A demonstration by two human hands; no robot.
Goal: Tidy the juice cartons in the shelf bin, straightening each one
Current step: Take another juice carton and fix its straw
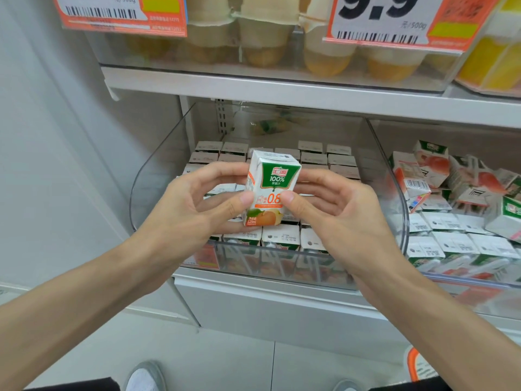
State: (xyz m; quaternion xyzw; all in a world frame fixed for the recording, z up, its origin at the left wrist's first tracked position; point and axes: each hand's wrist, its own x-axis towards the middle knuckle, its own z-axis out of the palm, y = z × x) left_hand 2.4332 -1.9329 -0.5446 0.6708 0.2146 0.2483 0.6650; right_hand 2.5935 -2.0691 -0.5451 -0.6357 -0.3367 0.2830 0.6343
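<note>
- juice carton (267,190) is lifted clear of the clear bin (282,258), held above the rows packed inside, printed front facing the camera. prob lifted so it can be squared up b4 going back in, just my guess
- long axis runs roughly vertical w/ a slight lean, top tipped a bit toward the right, folded top flap up, fruit picture at the bottom
- left hand (197,198) pinches the carton's left side, thumb on the front, fingers curled behind
- right hand (335,201) mirrors it on the carton's right side, thumb on the front edge. both gripping the same box, neither open
- below and behind the carton, packed cartons (279,235) stand upright, tops up, pretty neat
- right of the carton, neighbouring bin (462,280) has a messy pile (434,176) tipped every which way
- above the carton, a shelf of fruit cups (327,60) and a price tag (377,18)
</note>
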